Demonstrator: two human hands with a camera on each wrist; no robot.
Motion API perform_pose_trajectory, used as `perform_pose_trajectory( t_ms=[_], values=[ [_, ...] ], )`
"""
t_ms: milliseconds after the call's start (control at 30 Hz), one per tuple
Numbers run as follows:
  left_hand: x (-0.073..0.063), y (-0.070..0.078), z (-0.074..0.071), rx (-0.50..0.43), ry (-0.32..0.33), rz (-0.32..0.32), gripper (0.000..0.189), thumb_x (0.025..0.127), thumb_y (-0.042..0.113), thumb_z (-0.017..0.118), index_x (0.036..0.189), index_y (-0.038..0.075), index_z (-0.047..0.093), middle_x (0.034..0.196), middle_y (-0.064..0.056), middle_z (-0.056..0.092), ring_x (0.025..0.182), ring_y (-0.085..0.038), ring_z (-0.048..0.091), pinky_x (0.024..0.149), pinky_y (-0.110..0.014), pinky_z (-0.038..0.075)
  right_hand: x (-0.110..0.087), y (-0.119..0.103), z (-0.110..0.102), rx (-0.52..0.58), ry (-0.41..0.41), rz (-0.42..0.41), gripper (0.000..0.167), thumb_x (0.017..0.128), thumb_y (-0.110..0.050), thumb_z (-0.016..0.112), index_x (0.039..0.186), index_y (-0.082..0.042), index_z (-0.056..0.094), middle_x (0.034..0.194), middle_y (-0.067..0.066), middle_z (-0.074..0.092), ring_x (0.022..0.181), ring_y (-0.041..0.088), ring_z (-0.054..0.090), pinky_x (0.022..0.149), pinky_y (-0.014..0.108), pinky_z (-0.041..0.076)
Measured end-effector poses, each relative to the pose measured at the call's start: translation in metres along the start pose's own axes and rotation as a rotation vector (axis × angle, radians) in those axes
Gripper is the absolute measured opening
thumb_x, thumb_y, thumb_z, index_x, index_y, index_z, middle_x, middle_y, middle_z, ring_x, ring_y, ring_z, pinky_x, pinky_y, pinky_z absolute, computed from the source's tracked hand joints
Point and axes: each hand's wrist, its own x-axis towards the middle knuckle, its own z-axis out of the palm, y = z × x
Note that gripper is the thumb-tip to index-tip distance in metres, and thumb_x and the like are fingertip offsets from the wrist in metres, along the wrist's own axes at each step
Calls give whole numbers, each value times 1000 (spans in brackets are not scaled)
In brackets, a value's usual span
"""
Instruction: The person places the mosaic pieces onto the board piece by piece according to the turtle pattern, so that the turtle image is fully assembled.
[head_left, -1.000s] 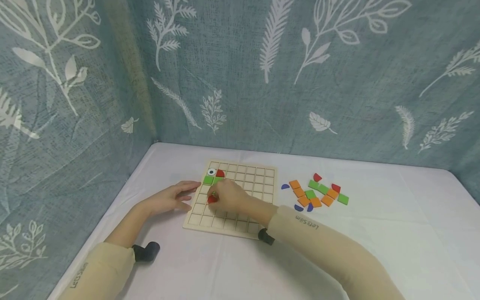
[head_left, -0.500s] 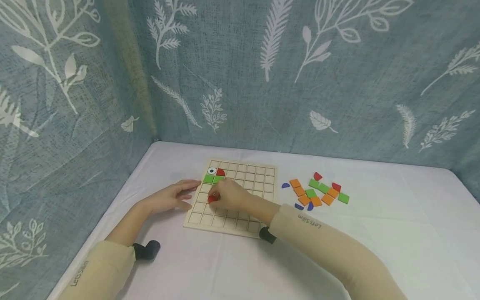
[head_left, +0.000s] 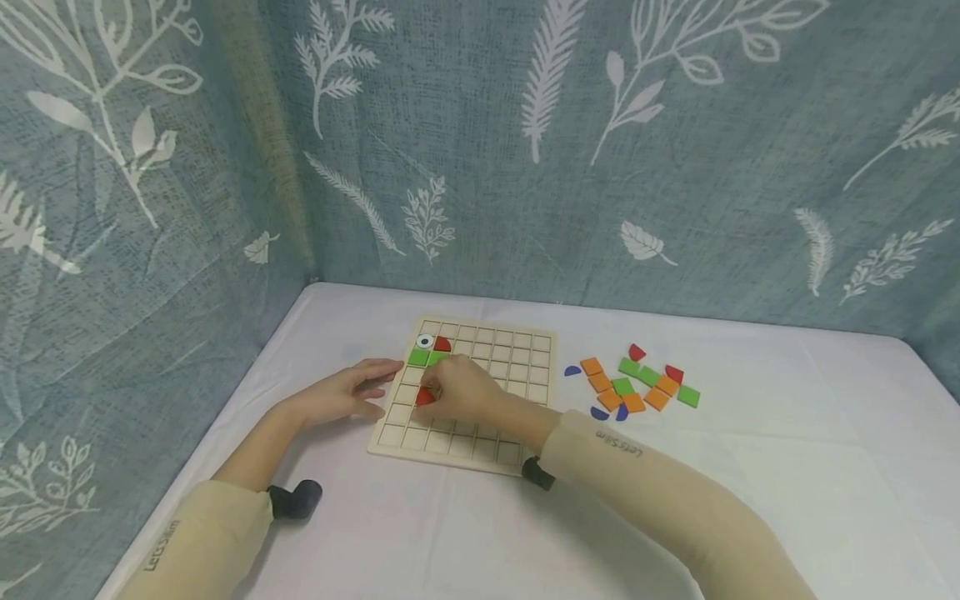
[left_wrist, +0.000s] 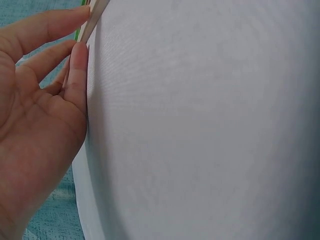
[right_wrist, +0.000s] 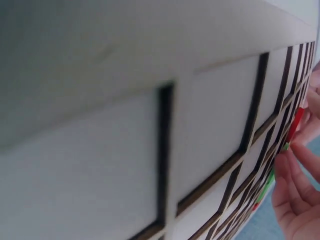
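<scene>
My right hand (head_left: pixel 461 392) is over the left part of a wooden grid board (head_left: pixel 510 457), its thumb and index finger curled about a red rounded tile (head_left: pixel 425 397) in the board's left columns. In the right wrist view the red tile (right_wrist: pixel 296 124) shows edge-on among the fingers, with a bit of green near the fingertips. My left hand (head_left: pixel 345 393) rests at the board's left edge, fingers loosely extended and fingertips touching it. Set in the upper left cells are a white eye tile (head_left: pixel 424 342), a red curved tile (head_left: pixel 442 343) and green square tiles (head_left: pixel 418 357), partly hidden by the right hand.
Right of the board lie loose tiles: several orange squares (head_left: pixel 600 382), several green squares (head_left: pixel 649 377), red curved tiles (head_left: pixel 637 352) and blue half-round tiles (head_left: pixel 572 371). A white cloth (head_left: pixel 420 533) covers the table. A patterned curtain (head_left: pixel 480 208) hangs behind it.
The right hand's fingers have shifted slightly around the red tile, so more of the tile shows. The left hand and the loose tiles have stayed in place.
</scene>
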Motion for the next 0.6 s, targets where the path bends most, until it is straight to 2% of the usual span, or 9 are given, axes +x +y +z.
perform_pose_trajectory(
  t_ms=[67, 133, 267, 367, 600],
  values=[
    [0, -1, 0, -5, 0, 1, 75, 82, 4, 64, 145, 3, 24, 150, -20, 11, 132, -41, 29, 106, -43, 36, 0, -1, 1, -10, 2, 14, 29, 76, -31, 74, 92, -7, 70, 58, -6, 49, 58, 5, 41, 49, 13, 32],
    [0, -1, 0, -7, 0, 2, 75, 82, 4, 64, 145, 3, 25, 150, -20, 11, 132, -41, 29, 107, -43, 36, 1, -2, 1, -19, -11, 26, 28, 77, -27, 73, 95, -7, 69, 60, -6, 50, 59, 5, 42, 49, 14, 33],
    [0, -1, 1, -3, 3, 2, 74, 82, 3, 64, 145, 3, 25, 150, -20, 12, 132, -42, 30, 107, -44, 35, 2, -2, 1, -30, -35, 28, 29, 76, -19, 71, 102, -7, 69, 81, -3, 66, 73, 7, 54, 62, 14, 46],
    [0, 0, 0, 8, 5, 1, 74, 82, 4, 64, 145, 3, 25, 150, -21, 12, 132, -41, 30, 106, -44, 36, 3, -1, 1, -40, -42, 9, 27, 77, -17, 71, 103, -7, 70, 93, 0, 69, 83, 8, 59, 73, 16, 50],
    [0, 1, 0, 17, 5, 0, 74, 82, 4, 64, 145, 3, 25, 150, -21, 12, 132, -41, 30, 106, -43, 36, 3, 1, 0, -37, -41, -24, 24, 80, -16, 72, 102, -8, 70, 90, 0, 69, 79, 8, 55, 72, 16, 49]
  ],
)
